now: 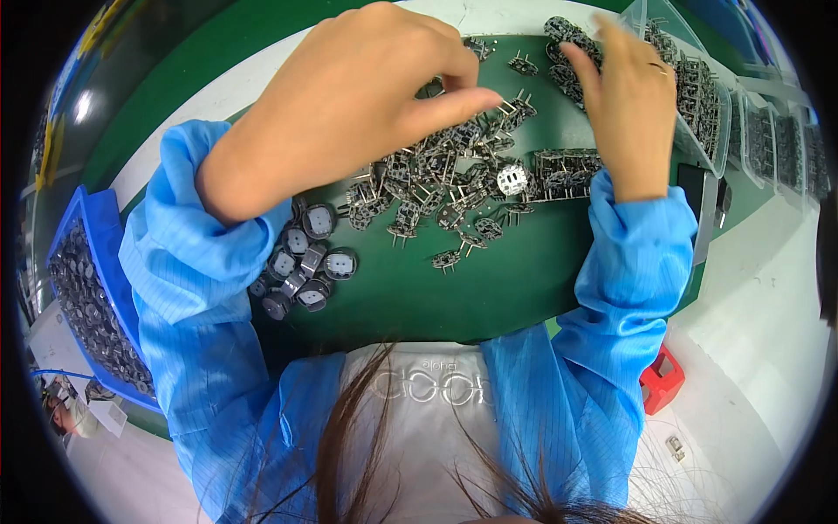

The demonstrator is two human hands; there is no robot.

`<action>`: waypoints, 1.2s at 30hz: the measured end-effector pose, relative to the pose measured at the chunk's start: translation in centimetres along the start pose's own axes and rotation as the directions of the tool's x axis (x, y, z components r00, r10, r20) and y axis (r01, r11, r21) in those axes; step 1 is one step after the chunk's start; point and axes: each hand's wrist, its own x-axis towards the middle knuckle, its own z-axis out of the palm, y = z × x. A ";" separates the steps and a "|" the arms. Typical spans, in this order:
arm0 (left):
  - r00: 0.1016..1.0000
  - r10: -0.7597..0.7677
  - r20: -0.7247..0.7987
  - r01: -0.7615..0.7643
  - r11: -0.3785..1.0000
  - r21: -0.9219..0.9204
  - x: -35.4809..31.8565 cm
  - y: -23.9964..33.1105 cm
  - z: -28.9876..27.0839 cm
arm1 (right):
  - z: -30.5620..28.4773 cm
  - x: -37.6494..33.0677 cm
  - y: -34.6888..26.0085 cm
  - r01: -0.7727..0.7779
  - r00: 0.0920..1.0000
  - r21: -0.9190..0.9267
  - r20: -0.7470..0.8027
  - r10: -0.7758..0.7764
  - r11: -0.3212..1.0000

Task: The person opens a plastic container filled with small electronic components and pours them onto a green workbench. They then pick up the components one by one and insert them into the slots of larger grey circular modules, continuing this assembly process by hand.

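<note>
My left hand (375,92) is over a loose pile of small round circuit boards with metal pins (436,170). Its fingers are curled and largely hidden behind the hand; what they hold, if anything, I cannot make out. At the far right my right hand (633,113), a ring on one finger, has its thumb and slightly blurred fingers apart. The thumb overlaps a row of stacked round boards (563,35). One board in the pile shows a pale round face (512,180).
A clear plastic tray (720,131) of boards in rows stands beside my right hand. Another row of boards (563,175) lies on the green mat (419,301). Dark round parts with grey faces (319,220) sit near my left sleeve. A blue bin (113,236) holds many dark parts.
</note>
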 end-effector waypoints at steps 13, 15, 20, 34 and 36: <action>0.953 0.206 -0.220 -0.248 0.951 -0.184 0.0 0.3 1.5 | -5.7 -0.8 -3.3 0.046 0.999 0.335 -0.035 -0.036 0.941; 0.891 0.359 -0.279 -0.352 0.933 0.076 -0.5 0.0 1.8 | -5.2 -1.2 -3.8 0.025 0.997 0.427 -0.076 0.008 0.904; 0.948 0.206 -0.244 -0.267 0.931 -0.250 -0.1 -0.5 0.6 | -5.2 -1.0 -4.3 -0.177 0.979 0.612 0.030 0.201 0.771; 0.927 -0.099 0.362 0.374 0.332 -0.866 0.1 -0.6 0.3 | -5.1 -2.8 -3.7 -0.386 0.922 0.919 0.383 -0.053 -0.083; 0.932 -0.070 0.356 0.358 0.338 -0.870 0.2 -0.7 0.3 | -5.3 -2.9 -4.6 -0.454 0.890 0.864 0.451 -0.066 -0.218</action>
